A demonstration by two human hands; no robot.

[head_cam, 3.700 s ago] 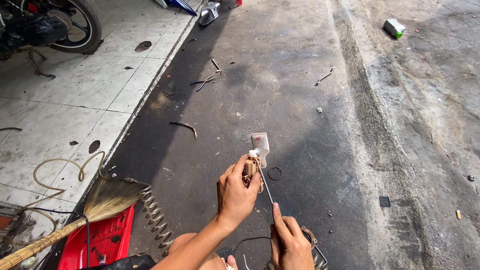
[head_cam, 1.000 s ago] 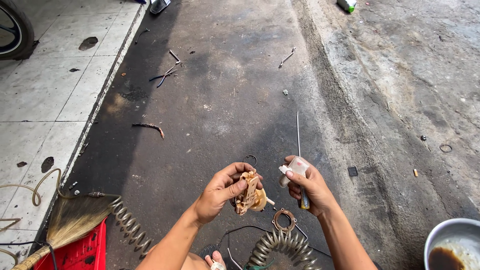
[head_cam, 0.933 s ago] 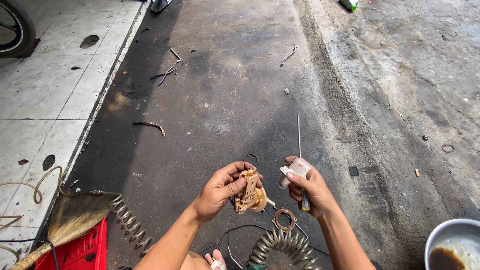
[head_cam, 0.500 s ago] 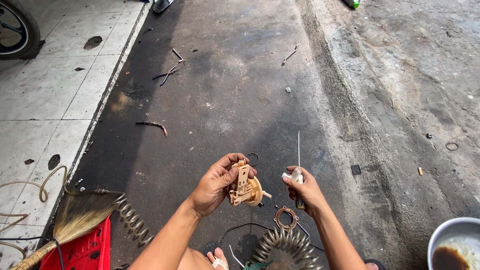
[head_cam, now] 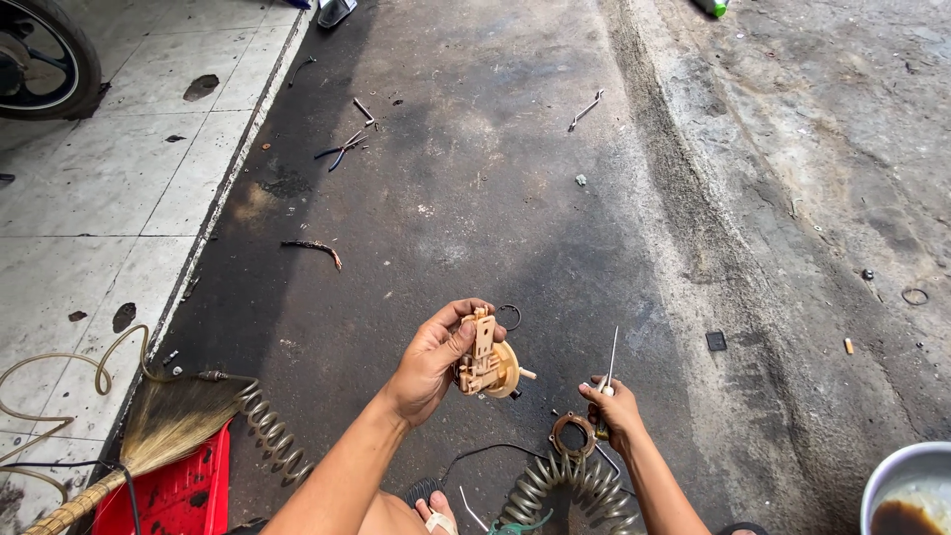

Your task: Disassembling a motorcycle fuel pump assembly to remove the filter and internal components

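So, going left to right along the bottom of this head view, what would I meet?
Broom → red crate → left hand holding a tan plastic part → right hand holding a thin tool → metal bowl of dark liquid.

No signs, screens or readable labels showing. Only package-like items: green bottle-like container [head_cam: 711, 7] lying at top edge on pale concrete, partly cropped; red plastic crate [head_cam: 178, 490] sitting at bottom left beside broom. Nothing printed legible on either.
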